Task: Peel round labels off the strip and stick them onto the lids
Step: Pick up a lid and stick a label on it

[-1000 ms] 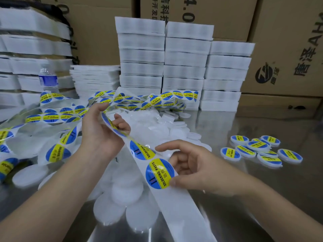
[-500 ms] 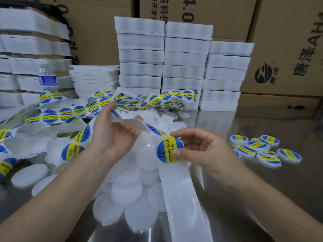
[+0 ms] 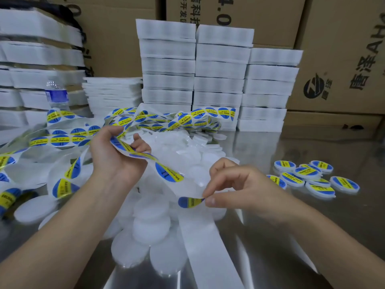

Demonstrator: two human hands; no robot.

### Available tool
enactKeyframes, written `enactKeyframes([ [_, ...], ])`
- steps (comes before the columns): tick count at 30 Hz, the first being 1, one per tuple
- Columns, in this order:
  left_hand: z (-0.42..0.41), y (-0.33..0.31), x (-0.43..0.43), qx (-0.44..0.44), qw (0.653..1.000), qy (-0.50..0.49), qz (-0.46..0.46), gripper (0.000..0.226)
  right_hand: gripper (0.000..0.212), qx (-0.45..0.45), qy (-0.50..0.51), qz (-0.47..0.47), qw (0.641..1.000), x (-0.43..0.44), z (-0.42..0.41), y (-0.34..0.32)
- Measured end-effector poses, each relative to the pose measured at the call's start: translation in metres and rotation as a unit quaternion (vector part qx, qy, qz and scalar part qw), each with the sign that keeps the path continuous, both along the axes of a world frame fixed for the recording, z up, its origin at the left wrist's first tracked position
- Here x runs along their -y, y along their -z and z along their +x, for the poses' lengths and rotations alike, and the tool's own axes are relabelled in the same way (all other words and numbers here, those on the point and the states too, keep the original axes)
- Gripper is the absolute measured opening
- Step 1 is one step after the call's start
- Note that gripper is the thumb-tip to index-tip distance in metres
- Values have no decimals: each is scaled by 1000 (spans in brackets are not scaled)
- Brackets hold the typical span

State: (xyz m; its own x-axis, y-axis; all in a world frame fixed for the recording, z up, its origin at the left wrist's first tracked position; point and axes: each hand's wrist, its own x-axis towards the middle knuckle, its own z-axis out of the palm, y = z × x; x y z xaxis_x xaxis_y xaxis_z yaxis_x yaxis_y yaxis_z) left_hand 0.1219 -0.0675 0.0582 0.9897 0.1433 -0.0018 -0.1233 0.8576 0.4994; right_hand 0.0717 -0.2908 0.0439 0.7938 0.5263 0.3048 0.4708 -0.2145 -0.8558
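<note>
Left hand (image 3: 116, 159), right hand (image 3: 245, 190), one peeled label (image 3: 190, 202); about eight labelled lids (image 3: 307, 173) at right; one water bottle (image 3: 57, 94) upper left; three tall tray stacks (image 3: 220, 80) upper centre.

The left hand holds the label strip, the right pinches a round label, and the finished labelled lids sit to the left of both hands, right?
Not quite: the head view shows the labelled lids on the right, beyond the right hand. Otherwise yes: the left hand holds the label strip and the right hand pinches a round label.
</note>
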Motion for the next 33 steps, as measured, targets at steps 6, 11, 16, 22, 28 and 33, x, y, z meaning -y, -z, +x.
enactKeyframes([
  [6,2,0,0,13,998,0,-67,30,12,-100,-157,197,963,18,3,-7],
  [11,-1,0,4,2,995,91,30,37,17,-107,46,216,969,19,14,-8],
  [16,-10,0,12,-2,971,187,147,44,67,50,179,-172,968,15,21,17],
  [22,-19,-3,17,-18,932,297,208,78,87,82,210,-273,935,12,29,38],
  [28,-18,2,19,3,902,341,266,80,76,73,232,-225,943,9,34,45],
  [33,-16,10,26,1,899,347,266,90,83,66,231,-215,947,8,37,49],
])
